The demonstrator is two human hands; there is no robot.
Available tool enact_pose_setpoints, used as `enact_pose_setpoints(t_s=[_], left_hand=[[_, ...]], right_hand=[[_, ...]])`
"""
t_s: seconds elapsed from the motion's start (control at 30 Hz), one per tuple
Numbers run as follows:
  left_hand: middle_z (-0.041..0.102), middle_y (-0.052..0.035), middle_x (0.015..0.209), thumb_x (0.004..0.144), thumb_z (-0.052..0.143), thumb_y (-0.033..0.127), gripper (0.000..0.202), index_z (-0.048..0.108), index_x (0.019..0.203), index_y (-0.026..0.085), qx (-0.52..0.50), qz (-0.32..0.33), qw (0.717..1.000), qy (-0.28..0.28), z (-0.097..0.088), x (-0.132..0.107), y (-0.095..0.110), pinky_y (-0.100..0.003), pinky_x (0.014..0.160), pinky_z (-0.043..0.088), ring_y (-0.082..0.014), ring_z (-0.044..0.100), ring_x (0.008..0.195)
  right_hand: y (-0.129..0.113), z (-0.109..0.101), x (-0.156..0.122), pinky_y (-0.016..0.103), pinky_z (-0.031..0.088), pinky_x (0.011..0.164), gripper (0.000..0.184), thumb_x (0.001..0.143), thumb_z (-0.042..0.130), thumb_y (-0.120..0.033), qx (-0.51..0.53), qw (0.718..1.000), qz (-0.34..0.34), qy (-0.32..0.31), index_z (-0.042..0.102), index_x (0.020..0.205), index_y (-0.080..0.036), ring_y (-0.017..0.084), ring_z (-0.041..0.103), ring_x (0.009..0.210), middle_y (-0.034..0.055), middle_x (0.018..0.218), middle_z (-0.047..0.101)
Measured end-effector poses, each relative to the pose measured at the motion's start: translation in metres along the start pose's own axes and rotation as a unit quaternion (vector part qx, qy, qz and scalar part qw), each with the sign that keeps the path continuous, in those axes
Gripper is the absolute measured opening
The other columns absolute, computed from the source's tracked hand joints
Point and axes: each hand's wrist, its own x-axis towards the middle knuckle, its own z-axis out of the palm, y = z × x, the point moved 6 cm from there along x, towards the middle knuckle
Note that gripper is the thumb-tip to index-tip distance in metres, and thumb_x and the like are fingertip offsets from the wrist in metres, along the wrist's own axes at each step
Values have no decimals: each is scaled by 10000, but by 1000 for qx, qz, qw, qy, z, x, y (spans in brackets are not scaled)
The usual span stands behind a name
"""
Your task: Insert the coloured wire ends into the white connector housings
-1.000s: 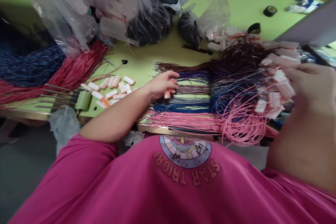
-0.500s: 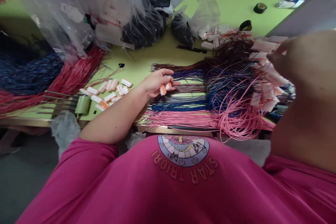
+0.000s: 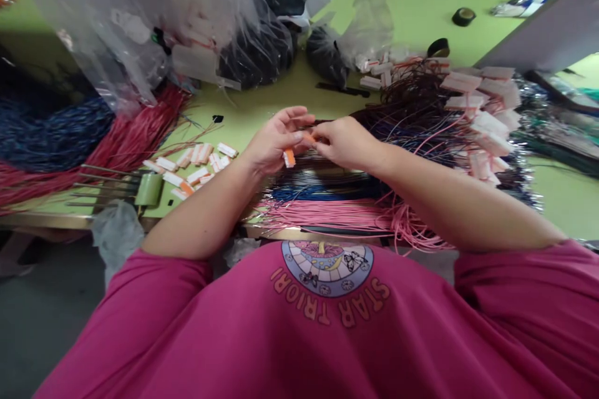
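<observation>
My left hand is closed around orange-and-white plastic connectors, palm turned up. One connector sticks out below the thumb, while a second orange piece shows between my two hands. Thumb and forefinger of my right hand are pinched together at that second piece; what lies between them is too small to make out. Beneath both hands, cut wires lie in rows on the green table: dark ones, blue wires and pink wires nearest my body.
Loose connectors lie left of my forearm, beside a green block with metal rods. Wires ending in white connectors are heaped at right. Plastic bags of black parts stand behind. Tape rolls lie at the back right.
My right hand has come down from the upper right, beside the camera, to meet my left hand over the wires. My left hand has hardly moved and still holds the connectors.
</observation>
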Motion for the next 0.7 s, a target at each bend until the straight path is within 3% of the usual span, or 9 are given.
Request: enact_pose_setpoints(t_s=[0.07,0.13,0.23,0.3,0.37,0.43,0.57,0.7], left_hand=[[740,-32,1088,776,826,118,541,594,1252,226,-1,-6,999,35,-9,3,6,-252,782,611,-134,741,904],[733,-25,931,870,796,209,385,612,1208,207,3,-44,996,74,-18,5,7,-191,628,554,-97,692,725],[689,-17,774,959,728,395,272,645,1091,171,22,-117,992,49,-14,2,7,-158,434,374,-40,502,485],[655,3,726,971,709,386,235,640,1010,164,27,-121,992,25,-6,-2,10,-160,408,326,-27,444,446],[633,24,692,976,681,284,137,609,955,168,24,-102,994,35,-3,-5,16,-159,396,307,-26,435,435],[649,22,692,981,626,196,65,583,939,170,23,-93,994,56,-2,-6,19,-159,382,294,-30,447,432],[681,7,712,962,574,90,78,563,983,164,36,-100,993,58,-3,-4,16,-143,373,276,-30,483,434],[668,27,718,903,621,57,191,548,1040,168,59,-99,992,52,-4,-4,11,-153,375,288,-36,499,426]], right_hand=[[7,-19,-1,338,389,757,336,1064,481,-312,-54,998,0,41,778,1103,-160,223,673,882,119,1023,777],[5,-35,3,358,414,790,338,1062,454,-260,-105,992,-6,70,757,1156,-144,267,695,982,153,1124,771],[-10,-40,18,369,453,848,283,1029,516,-238,-110,990,-57,61,766,1145,-170,282,704,1061,131,1161,771],[-14,-37,32,363,476,887,263,988,577,-239,-71,993,-87,48,777,1154,-198,261,706,1059,93,1131,780],[-4,-31,46,360,497,909,335,961,602,-245,-28,995,-86,43,765,1250,-206,246,707,1051,77,1145,784],[17,-21,56,367,512,925,411,946,598,-241,-13,998,-47,31,748,1324,-180,252,707,1061,94,1185,784],[60,11,62,417,509,993,424,947,571,-247,-65,996,45,-34,783,1299,-145,330,683,1195,162,1290,759],[73,24,60,416,514,989,390,933,560,-242,-61,995,68,-40,824,1216,-191,337,679,1203,144,1279,759]])
